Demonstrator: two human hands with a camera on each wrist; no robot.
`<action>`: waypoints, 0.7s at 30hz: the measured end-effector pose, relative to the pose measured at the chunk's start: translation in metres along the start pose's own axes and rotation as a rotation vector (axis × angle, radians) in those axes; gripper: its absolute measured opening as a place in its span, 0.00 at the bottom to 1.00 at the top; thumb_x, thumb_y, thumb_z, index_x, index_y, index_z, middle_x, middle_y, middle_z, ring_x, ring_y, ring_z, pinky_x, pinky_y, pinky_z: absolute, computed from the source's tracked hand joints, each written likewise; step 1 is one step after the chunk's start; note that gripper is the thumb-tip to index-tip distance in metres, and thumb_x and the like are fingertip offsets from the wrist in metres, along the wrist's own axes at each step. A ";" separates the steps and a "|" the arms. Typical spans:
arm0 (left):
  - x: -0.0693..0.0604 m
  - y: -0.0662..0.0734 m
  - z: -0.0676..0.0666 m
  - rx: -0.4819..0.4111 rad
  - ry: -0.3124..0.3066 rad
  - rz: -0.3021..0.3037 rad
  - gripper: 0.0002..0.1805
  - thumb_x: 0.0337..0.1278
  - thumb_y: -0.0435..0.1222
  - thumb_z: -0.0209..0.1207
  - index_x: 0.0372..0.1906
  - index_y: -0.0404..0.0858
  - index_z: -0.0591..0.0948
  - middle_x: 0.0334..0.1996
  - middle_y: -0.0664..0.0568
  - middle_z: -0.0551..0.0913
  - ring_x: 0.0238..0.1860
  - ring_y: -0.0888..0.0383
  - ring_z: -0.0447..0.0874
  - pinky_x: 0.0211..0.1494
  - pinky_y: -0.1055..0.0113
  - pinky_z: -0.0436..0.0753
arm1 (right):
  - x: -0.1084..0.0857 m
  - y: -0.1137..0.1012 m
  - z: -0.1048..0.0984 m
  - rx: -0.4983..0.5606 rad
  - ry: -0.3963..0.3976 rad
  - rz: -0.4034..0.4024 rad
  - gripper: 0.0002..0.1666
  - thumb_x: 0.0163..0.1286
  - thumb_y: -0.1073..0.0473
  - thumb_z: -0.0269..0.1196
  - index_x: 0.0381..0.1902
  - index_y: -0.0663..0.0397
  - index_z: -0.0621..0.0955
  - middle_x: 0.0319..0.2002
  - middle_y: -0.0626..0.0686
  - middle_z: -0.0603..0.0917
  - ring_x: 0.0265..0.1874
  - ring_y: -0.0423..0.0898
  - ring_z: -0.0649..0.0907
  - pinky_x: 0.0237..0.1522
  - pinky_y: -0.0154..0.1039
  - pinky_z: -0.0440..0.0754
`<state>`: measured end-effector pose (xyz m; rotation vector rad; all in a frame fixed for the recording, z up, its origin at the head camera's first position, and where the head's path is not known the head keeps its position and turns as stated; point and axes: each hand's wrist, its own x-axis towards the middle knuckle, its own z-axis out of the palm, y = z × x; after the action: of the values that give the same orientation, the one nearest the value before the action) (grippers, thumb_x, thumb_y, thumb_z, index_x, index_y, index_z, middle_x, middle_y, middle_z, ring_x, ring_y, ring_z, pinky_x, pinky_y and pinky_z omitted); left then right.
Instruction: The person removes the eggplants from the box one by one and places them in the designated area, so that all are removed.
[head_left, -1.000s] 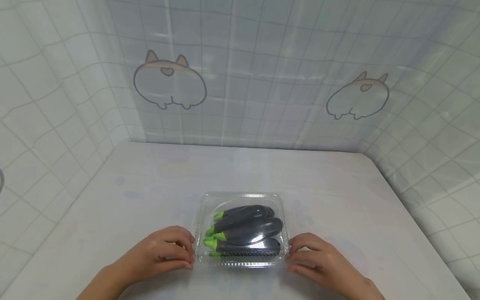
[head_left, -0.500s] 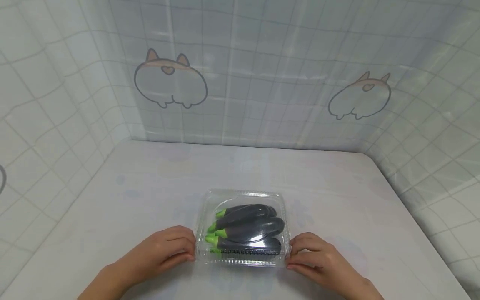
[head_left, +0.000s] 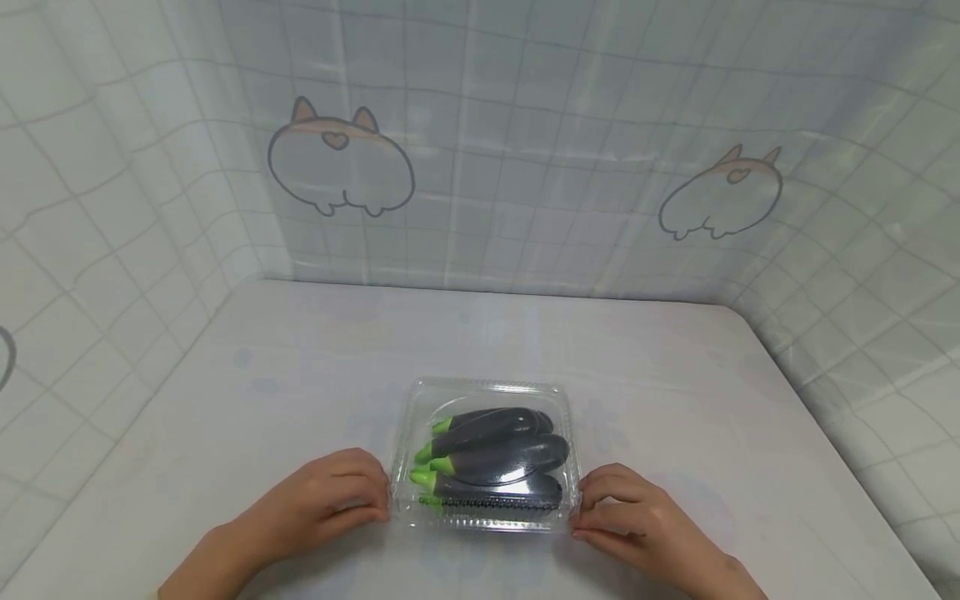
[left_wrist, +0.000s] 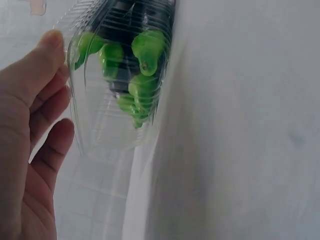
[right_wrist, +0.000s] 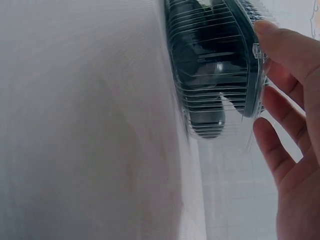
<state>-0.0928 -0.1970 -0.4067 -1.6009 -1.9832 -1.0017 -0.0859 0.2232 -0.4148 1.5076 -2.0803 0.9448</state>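
A clear plastic clamshell box (head_left: 480, 525) lies on the table with its lid down. Inside are several dark eggplants (head_left: 502, 458), whose green stem ends (left_wrist: 147, 50) point to the left. My left hand (head_left: 318, 508) holds the box's left rim with bent fingers and thumb. In the left wrist view the thumb tip (left_wrist: 52, 39) is at the rim. On the opposite side my right hand (head_left: 637, 517) holds the right rim in the same way. The right wrist view has its thumb (right_wrist: 270, 31) by a small tab on the rim, the other fingertips along the edge.
The box rests on a pale table (head_left: 480, 333) toward its front. White tile-patterned sheeting (head_left: 525, 167) with cartoon animal drawings (head_left: 341, 171) stands behind the table and along both sides.
The left fingers have drawn closer together against the rim since one second ago. The box has shifted very slightly in view; the right hand stays almost still.
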 end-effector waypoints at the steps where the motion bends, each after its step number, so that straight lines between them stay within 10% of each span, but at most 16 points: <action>1: 0.002 0.000 -0.001 -0.011 0.006 0.031 0.03 0.62 0.34 0.66 0.37 0.41 0.82 0.39 0.57 0.80 0.43 0.58 0.80 0.51 0.69 0.76 | 0.000 0.000 0.000 -0.008 -0.003 0.005 0.03 0.64 0.57 0.71 0.36 0.46 0.88 0.42 0.42 0.83 0.45 0.46 0.81 0.54 0.32 0.75; 10: 0.008 0.000 -0.006 -0.056 0.055 0.104 0.06 0.55 0.31 0.70 0.37 0.39 0.84 0.41 0.51 0.82 0.44 0.52 0.82 0.52 0.65 0.78 | 0.019 -0.004 -0.014 -0.020 0.087 -0.134 0.03 0.66 0.59 0.69 0.33 0.52 0.86 0.39 0.49 0.81 0.43 0.53 0.82 0.52 0.36 0.77; 21: 0.036 -0.004 -0.023 -0.011 0.152 0.040 0.05 0.65 0.33 0.63 0.37 0.34 0.82 0.40 0.49 0.80 0.42 0.50 0.82 0.51 0.69 0.78 | 0.052 -0.002 -0.037 -0.056 0.155 -0.128 0.09 0.71 0.58 0.64 0.36 0.60 0.85 0.39 0.55 0.82 0.42 0.52 0.81 0.46 0.31 0.79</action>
<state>-0.1091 -0.1903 -0.3675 -1.5161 -1.8403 -1.0872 -0.1039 0.2150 -0.3539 1.4708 -1.8636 0.9172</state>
